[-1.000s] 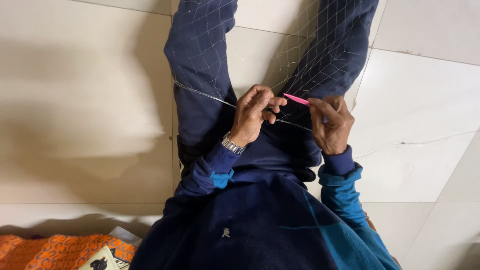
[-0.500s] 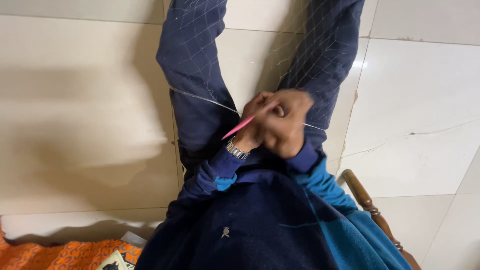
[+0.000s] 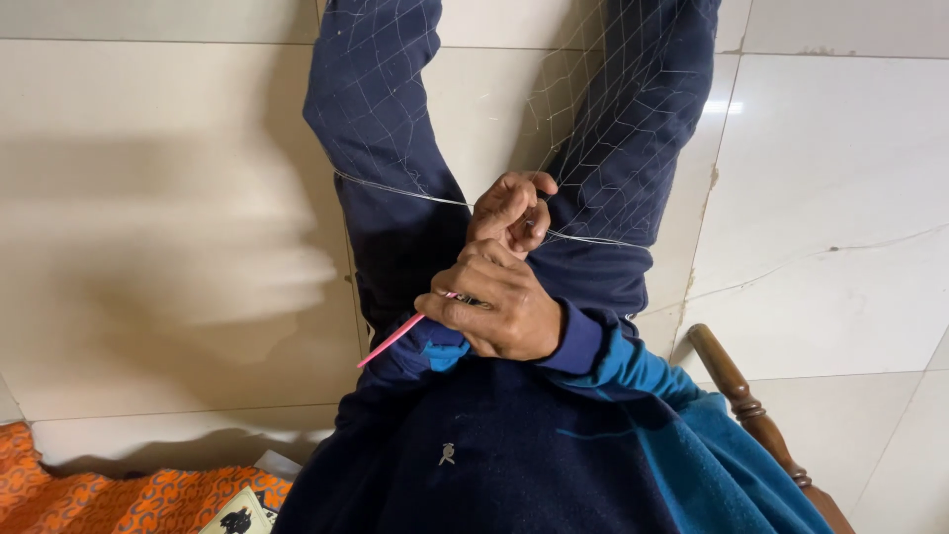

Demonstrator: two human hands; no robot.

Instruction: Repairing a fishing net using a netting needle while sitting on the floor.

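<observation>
Pink needle point(image 3: 395, 338) is gripped in the closed right hand point(image 3: 499, 307) over the lap; net cord point(image 3: 395, 190) is pinched by the left hand point(image 3: 509, 208). Netting point(image 3: 613, 109) is draped over both legs; a wooden chair arm point(image 3: 736, 386) is seen beside.

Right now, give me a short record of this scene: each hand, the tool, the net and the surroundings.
left hand: fingers pinch the taut cord of the net
right hand: crossed in front, gripping the pink needle
pink needle: thin, pointing down-left out of the fist
net: fine mesh draped over both legs
floor: pale glossy tiles
wooden chair arm: lower right
orange cloth: lower left
</observation>
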